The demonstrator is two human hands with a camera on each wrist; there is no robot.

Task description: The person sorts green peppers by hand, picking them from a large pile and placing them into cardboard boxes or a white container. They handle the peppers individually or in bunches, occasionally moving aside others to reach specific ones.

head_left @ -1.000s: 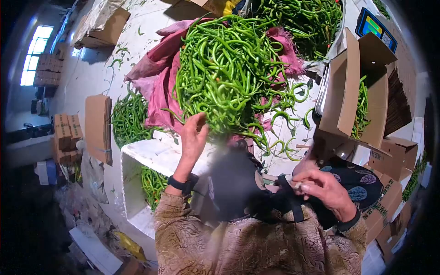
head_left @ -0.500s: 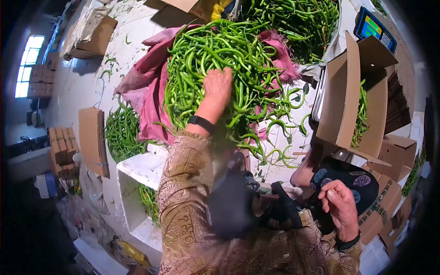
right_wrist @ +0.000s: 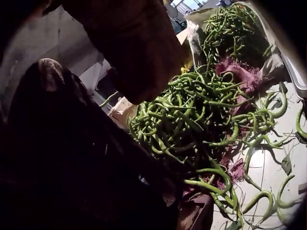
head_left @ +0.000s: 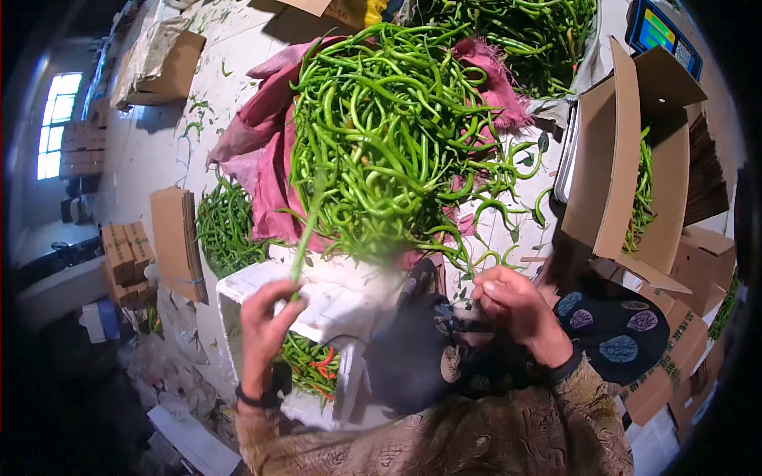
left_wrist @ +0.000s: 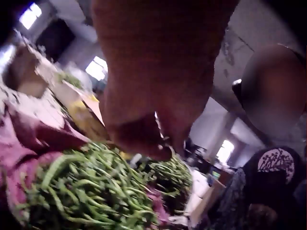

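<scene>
In the head view my left hand [head_left: 270, 321] pinches one long green chili pepper [head_left: 305, 246] by its lower end, over a white foam box [head_left: 317, 297]. The pepper points up, blurred by motion. My right hand [head_left: 520, 305] is loosely curled above my lap, with nothing visible in it. In front lies a large heap of green chili peppers [head_left: 381, 143] on a pink woven sack [head_left: 266, 166]. The left wrist view shows the left hand [left_wrist: 158, 110] dark above the heap. Shadow hides the right hand's fingers [right_wrist: 136, 84] in the right wrist view.
Green and red peppers [head_left: 313, 369] lie inside the foam box. A cardboard box [head_left: 591, 166] with peppers stands at right, near a scale [head_left: 663, 40]. More peppers pile behind [head_left: 516, 47] and at left [head_left: 226, 222]. Loose ones lie on the pale floor [head_left: 528, 246].
My left hand went into the heap, then came back left and down with a chili pepper. The right hand dropped to the lap, then rose and moved left.
</scene>
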